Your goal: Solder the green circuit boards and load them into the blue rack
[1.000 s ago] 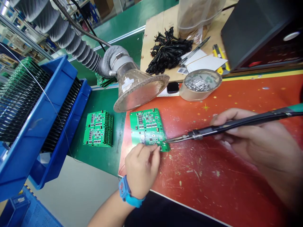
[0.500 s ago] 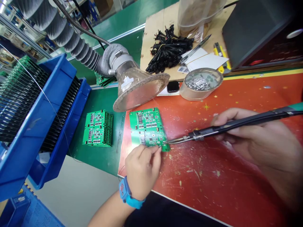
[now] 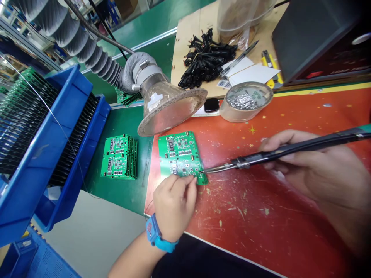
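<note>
My right hand (image 3: pixel 313 173) grips a soldering iron (image 3: pixel 255 158) by its black shaft. Its metal tip points left and meets the lower right part of a green circuit board (image 3: pixel 179 148), near the board's edge. The board lies flat on the red mat, with other board edges showing under its lower right corner. My left hand (image 3: pixel 174 204), with a blue watch on the wrist, rests at the board's lower edge. Thumb and forefinger are pinched together close to the iron's tip; whatever is between them is too small or hidden to make out.
A fume extractor hood (image 3: pixel 171 110) hangs just behind the board. Stacked circuit boards (image 3: pixel 117 156) stand to the left, beside blue bins (image 3: pixel 62 127) of boards. Behind the mat are a tape roll (image 3: pixel 246 102) holding silvery bits, black cables (image 3: pixel 203 61) and a yellow cutter (image 3: pixel 271 67).
The iron's tip has shifted very slightly on the board's lower right part, and its shaft has tilted a little. My left hand stays almost still, still pinched.
</note>
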`<state>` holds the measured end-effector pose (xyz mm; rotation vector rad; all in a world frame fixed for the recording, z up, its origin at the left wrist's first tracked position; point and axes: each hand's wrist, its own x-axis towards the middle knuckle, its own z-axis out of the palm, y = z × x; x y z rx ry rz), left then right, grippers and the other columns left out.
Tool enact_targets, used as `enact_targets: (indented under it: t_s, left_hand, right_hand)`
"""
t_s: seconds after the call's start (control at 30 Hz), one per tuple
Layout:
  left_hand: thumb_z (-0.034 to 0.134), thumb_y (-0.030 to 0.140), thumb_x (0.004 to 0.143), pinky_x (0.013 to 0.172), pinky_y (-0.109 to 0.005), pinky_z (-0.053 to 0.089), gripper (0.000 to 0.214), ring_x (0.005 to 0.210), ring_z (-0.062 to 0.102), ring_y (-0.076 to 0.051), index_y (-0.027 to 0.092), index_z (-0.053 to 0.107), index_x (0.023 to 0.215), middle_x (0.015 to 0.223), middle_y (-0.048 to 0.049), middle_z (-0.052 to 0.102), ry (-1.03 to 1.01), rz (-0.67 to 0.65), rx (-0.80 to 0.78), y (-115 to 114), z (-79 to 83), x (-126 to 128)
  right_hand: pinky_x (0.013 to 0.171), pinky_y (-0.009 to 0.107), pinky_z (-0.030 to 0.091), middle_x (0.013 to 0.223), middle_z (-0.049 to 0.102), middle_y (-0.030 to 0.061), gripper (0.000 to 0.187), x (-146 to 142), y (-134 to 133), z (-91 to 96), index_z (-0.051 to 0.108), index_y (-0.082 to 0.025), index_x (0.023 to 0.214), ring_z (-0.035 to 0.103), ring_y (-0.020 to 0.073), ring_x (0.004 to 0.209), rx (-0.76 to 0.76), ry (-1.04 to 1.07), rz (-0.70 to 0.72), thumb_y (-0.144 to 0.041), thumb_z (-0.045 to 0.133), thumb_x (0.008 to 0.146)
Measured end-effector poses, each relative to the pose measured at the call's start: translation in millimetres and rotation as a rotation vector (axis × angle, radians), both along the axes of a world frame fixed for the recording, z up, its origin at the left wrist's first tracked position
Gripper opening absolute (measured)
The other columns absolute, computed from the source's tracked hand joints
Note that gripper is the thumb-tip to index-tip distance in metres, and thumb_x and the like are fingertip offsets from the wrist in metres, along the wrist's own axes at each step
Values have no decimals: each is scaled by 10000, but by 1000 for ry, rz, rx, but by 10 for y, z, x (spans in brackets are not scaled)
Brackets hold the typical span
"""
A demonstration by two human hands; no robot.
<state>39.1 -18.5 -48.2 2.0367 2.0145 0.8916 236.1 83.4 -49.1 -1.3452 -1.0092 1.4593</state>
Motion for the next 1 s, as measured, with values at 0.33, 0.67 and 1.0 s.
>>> enact_targets:
  t_s: [0.33, 0.67, 1.0]
  left_hand:
    - [457, 99, 868, 678, -268, 463, 308, 766, 495, -124, 183, 564, 1145, 849, -42, 446, -141, 31, -46, -133, 78, -138]
    - [594, 132, 804, 571, -214, 447, 131, 613, 523, -89, 174, 643, 917, 694, 1, 526, -164, 20, -27, -229, 72, -243]
    - [581, 155, 813, 521, -213, 438, 142, 555, 516, -82, 183, 647, 936, 665, 2, 555, -75, -90, -27, -239, 52, -204]
  right_hand:
    - [374, 220, 269, 444, 539, -1, 105, 1, -31, 17, 610, -222, 483, 447, 88, 397, -72, 43, -4, -162, 556, 414]
    - [426, 248, 257, 486, 539, 1, 114, -27, -53, 49, 608, -233, 487, 457, 98, 437, -67, 46, -21, -166, 541, 424]
    - [446, 263, 246, 489, 520, 13, 115, -31, -91, 119, 604, -239, 506, 453, 125, 474, -48, 31, -40, -168, 533, 449]
